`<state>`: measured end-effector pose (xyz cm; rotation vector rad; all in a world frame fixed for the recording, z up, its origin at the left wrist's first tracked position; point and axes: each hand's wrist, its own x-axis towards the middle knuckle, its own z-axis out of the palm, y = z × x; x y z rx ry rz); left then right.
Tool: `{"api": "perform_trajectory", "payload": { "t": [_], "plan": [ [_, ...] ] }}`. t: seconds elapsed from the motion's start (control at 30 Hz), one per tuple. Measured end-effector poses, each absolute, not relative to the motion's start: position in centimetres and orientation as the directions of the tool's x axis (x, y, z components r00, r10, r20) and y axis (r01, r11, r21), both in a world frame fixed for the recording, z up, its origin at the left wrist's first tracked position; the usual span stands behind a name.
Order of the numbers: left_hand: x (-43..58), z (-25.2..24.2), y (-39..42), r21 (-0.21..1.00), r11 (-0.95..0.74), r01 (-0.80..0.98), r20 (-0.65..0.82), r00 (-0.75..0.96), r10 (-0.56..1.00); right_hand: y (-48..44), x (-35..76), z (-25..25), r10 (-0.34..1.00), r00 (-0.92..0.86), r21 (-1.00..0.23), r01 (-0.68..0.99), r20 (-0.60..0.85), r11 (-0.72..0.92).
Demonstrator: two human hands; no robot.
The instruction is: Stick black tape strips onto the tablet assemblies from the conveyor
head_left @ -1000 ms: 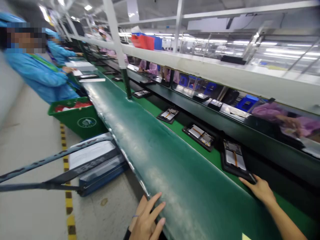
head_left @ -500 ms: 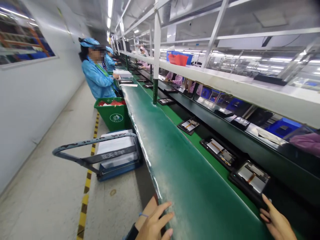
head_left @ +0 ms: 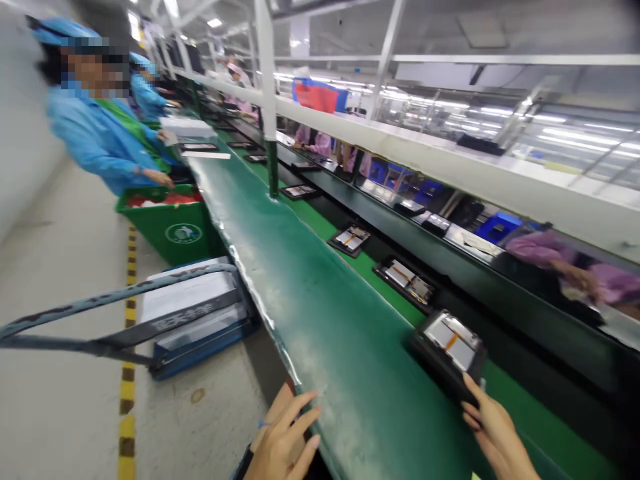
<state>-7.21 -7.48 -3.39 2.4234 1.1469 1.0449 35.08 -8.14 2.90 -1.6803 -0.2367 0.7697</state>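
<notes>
My right hand (head_left: pixel 493 427) grips the near edge of a black tray holding an opened tablet (head_left: pixel 453 341), thumb on top and fingers below. The tablet's silver battery and an orange ribbon cable show. The tray is raised and tilted at the border between the conveyor belt and the green bench top (head_left: pixel 320 300). My left hand (head_left: pixel 285 433) rests at the bench's near-left edge, fingers apart and holding nothing. Farther up the belt lies another opened tablet (head_left: pixel 407 281) in its black tray.
A green bin (head_left: pixel 173 230) with red and white scraps stands left of the bench. Closer in is a trolley (head_left: pixel 200 340) carrying white stacked sheets. A co-worker in blue (head_left: pixel 100 140) stands beyond the bin. A white post (head_left: pixel 267 87) rises from the bench. Pink sleeves (head_left: pixel 543 250) show across the line.
My right hand has lifted the tray with the tablet off the belt and moved it left toward the bench. The view has turned to the right. A co-worker's hand now hangs over the bin.
</notes>
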Motion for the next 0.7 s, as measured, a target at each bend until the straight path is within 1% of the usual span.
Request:
{"api": "perform_trajectory", "payload": {
  "t": [0.07,0.13,0.2,0.27,0.3,0.37,0.4,0.43,0.47,0.53,0.57,0.63,0.7],
  "plan": [
    [-7.4,-3.5,-7.2,0.506,-0.646,0.572,0.500,0.416,0.760,-9.8,31.4,2.8,0.559,0.701,-0.897,-0.356,-0.443,-0.264],
    [-7.6,-3.5,-6.8,0.512,-0.645,0.568,0.513,0.400,0.759,-11.3,27.6,2.4,0.569,0.667,-0.874,-0.414,-0.481,-0.254],
    [-7.8,-3.3,-6.5,0.527,-0.641,0.558,0.516,0.390,0.763,-12.8,24.0,1.8,0.607,0.619,-0.862,-0.427,-0.498,-0.272],
    [-8.0,-2.9,-6.1,0.542,-0.637,0.549,0.515,0.382,0.767,-14.3,21.0,1.1,0.695,0.502,-0.852,-0.394,-0.514,-0.346],
    [-8.2,-2.7,-6.0,0.549,-0.633,0.546,0.511,0.380,0.771,-14.9,19.8,0.9,0.757,0.405,-0.852,-0.342,-0.514,-0.396],
    [-8.5,-2.2,-5.8,0.567,-0.622,0.541,0.497,0.377,0.781,-16.0,18.1,1.1,0.856,0.118,-0.858,-0.179,-0.504,-0.481],
    [-8.6,-2.1,-5.6,0.575,-0.615,0.540,0.491,0.373,0.787,-16.3,17.7,1.4,0.872,-0.021,-0.869,-0.077,-0.489,-0.489],
    [-8.8,-1.9,-5.5,0.583,-0.606,0.541,0.485,0.368,0.794,-16.4,17.6,1.9,0.877,-0.124,-0.885,0.028,-0.464,-0.464],
    [-8.9,-1.9,-5.4,0.591,-0.596,0.544,0.478,0.359,0.802,-16.4,17.7,2.4,0.887,-0.174,-0.903,0.130,-0.427,-0.410],
    [-9.1,-1.8,-5.1,0.610,-0.573,0.547,0.464,0.339,0.818,-15.7,18.7,3.5,0.939,-0.151,-0.911,0.329,-0.309,-0.247],
    [-9.1,-1.7,-5.0,0.622,-0.559,0.548,0.454,0.329,0.828,-15.2,19.4,4.0,0.966,-0.119,-0.893,0.422,-0.229,-0.160],
    [-8.9,-1.7,-4.6,0.643,-0.533,0.550,0.434,0.312,0.845,-14.0,21.0,4.5,0.995,-0.072,-0.816,0.578,-0.069,-0.015],
    [-8.4,-1.5,-4.2,0.648,-0.519,0.557,0.425,0.302,0.854,-12.8,22.2,4.6,0.997,-0.068,-0.695,0.714,0.043,0.079]
  ]
}}
